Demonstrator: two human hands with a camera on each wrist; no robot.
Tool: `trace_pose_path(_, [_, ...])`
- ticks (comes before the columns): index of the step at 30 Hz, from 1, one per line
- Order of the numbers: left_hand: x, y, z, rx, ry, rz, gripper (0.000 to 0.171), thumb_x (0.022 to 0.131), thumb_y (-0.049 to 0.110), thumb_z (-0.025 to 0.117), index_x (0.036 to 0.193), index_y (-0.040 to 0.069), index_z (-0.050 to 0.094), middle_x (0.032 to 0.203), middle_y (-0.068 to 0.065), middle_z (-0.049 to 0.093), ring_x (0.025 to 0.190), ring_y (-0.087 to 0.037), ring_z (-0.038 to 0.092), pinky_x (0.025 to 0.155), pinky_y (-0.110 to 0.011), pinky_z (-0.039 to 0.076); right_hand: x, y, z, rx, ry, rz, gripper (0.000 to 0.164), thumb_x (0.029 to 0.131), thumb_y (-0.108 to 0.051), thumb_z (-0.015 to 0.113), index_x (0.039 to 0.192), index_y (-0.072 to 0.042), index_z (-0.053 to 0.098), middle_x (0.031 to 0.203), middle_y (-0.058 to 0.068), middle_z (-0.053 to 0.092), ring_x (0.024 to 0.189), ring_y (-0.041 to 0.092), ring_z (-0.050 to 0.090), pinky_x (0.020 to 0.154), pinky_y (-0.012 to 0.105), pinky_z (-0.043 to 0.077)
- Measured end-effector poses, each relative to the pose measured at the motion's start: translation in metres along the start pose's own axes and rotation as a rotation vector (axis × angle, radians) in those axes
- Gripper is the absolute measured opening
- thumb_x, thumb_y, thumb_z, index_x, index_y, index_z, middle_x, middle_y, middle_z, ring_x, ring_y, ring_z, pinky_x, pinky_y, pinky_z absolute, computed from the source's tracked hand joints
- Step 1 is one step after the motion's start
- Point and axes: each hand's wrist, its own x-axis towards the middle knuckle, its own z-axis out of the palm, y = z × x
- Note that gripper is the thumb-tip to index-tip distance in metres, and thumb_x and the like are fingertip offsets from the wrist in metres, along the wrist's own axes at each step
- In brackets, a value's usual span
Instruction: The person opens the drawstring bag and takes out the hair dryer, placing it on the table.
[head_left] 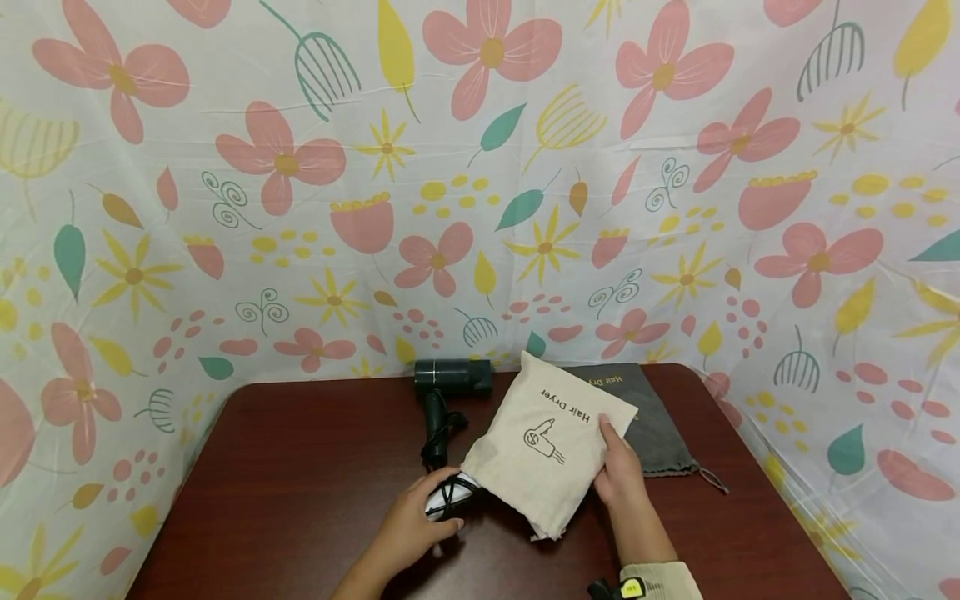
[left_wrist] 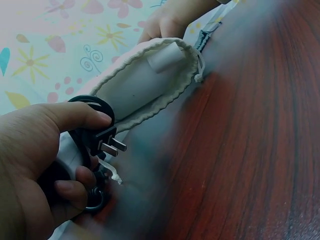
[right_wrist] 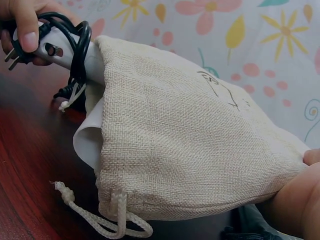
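Observation:
My left hand (head_left: 408,521) grips the white handle (right_wrist: 93,62) of a hair dryer, with its black cord (right_wrist: 80,55) wound round it. A two-pin plug (left_wrist: 110,142) pokes out beneath my left thumb. The dryer's body lies partly inside a beige cloth bag (head_left: 551,442) printed "Hair Dryer"; its white nozzle end (right_wrist: 89,142) shows at the mouth in the right wrist view. With thumb and fingers, my right hand (head_left: 624,475) holds the bag by its closed end, above the table. White drawstrings (right_wrist: 120,217) hang from the bag's open mouth.
A dark hair dryer (head_left: 450,377) with its cord round the handle lies at the back of the reddish-brown table (head_left: 300,467). A grey drawstring bag (head_left: 660,433) lies behind the beige one, at the back right. Flowered cloth (head_left: 450,208) hangs around the table's back and sides.

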Motion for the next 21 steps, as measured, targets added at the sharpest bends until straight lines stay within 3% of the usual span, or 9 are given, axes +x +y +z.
trace_pose_path(14, [-0.0012,0.0003,-0.0013,0.011,0.002,0.022,0.069,0.077,0.03,0.086,0.139,0.037,0.056,0.132,-0.004,0.063,0.106,-0.017,0.061,0.085,-0.034,0.049,0.0015,-0.0012,0.0001,0.006,0.017,0.006,0.033,0.104,-0.031,0.054,0.135,-0.022,0.054,0.107,-0.017,0.073,0.106,-0.002,0.065,0.092,0.016,0.05])
trace_pose_path(21, [-0.0009,-0.0007,-0.0021,-0.008,-0.011,0.022,0.069,0.078,0.029,0.086,0.139,0.039,0.055,0.135,-0.005,0.062,0.11,-0.02,0.06,0.086,-0.036,0.049,0.002,-0.002,0.0017,0.006,0.009,0.007,0.043,0.104,-0.031,0.053,0.146,-0.021,0.046,0.109,-0.017,0.072,0.108,-0.003,0.063,0.093,0.016,0.05])
